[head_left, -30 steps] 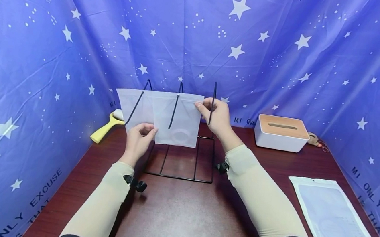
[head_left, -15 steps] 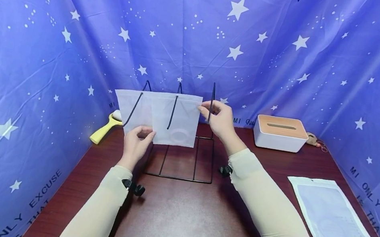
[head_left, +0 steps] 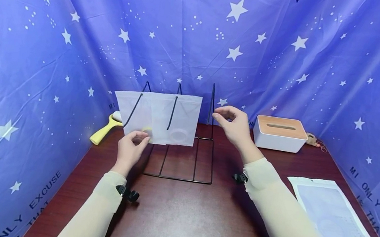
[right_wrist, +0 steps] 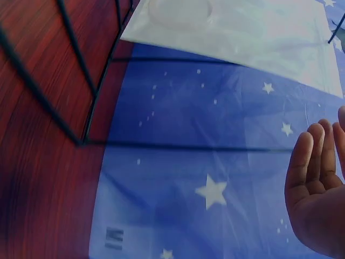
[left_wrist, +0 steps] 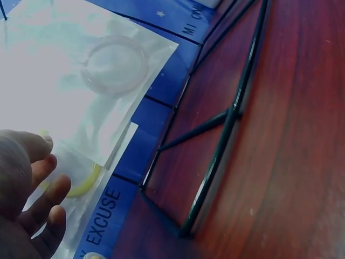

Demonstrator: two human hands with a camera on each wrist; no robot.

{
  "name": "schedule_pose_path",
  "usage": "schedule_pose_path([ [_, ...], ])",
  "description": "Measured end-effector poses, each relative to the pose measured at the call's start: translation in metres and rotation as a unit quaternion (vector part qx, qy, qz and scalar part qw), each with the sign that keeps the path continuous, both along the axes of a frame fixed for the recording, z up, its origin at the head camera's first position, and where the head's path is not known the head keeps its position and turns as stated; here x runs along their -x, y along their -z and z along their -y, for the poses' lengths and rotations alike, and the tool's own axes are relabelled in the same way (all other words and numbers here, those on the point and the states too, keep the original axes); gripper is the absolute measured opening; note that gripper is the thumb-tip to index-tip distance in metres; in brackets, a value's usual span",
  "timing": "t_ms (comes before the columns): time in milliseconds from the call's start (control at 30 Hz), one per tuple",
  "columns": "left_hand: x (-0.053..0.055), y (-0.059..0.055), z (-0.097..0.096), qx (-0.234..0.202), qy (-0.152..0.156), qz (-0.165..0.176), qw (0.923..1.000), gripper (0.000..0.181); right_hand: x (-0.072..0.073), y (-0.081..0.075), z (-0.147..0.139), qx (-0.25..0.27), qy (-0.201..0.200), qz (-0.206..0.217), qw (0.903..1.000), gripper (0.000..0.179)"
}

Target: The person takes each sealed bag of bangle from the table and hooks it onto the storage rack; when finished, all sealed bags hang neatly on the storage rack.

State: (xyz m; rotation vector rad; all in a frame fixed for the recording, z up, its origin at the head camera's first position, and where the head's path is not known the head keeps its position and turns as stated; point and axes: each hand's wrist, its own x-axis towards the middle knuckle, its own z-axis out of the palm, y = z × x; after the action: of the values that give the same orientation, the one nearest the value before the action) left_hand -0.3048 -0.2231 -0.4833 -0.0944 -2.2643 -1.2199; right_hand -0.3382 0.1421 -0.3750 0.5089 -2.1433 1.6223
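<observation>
Two frosted zip pouches hang side by side on a black wire rack [head_left: 177,179] and overlap in the middle. The right pouch [head_left: 185,113] shows a faint ring mark [left_wrist: 144,65] near its bottom. On the left pouch [head_left: 133,104], a yellow curved mark [left_wrist: 83,188] shows low down. My left hand [head_left: 130,150] is at the left pouch's lower part, its fingers loosely bent and spread in the left wrist view; whether they touch it, I cannot tell. My right hand [head_left: 236,128] hovers right of the rack's end upright, holding nothing, fingers relaxed.
A yellow-handled lint roller [head_left: 103,130] lies left of the rack. A white tissue box [head_left: 278,141] with a wooden lid stands at the back right. A flat white package [head_left: 339,220] lies on the right of the table [head_left: 175,221]. Blue starry cloth [head_left: 188,25] surrounds three sides.
My right hand has let go of the right pouch's upper edge and moved right. The left hand has come off the overlap, moving slightly left and down, uncovering the yellow mark.
</observation>
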Motion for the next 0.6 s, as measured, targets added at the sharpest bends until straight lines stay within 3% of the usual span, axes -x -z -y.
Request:
schedule_pose_path([
  [267,-0.012,0.006,0.01,-0.001,0.009,0.004,1.0,0.012,-0.044,-0.019,-0.03,-0.042,0.022,-0.016,0.9988,0.017],
  [433,-0.02,0.01,0.016,-0.005,0.022,0.007,0.9997,0.014,-0.054,-0.015,-0.049,-0.047,0.03,-0.004,0.9984,0.018],
  [600,-0.029,0.014,0.023,0.008,0.055,0.022,0.9982,0.02,-0.063,-0.009,-0.068,-0.065,0.033,0.021,0.9971,0.02],
])
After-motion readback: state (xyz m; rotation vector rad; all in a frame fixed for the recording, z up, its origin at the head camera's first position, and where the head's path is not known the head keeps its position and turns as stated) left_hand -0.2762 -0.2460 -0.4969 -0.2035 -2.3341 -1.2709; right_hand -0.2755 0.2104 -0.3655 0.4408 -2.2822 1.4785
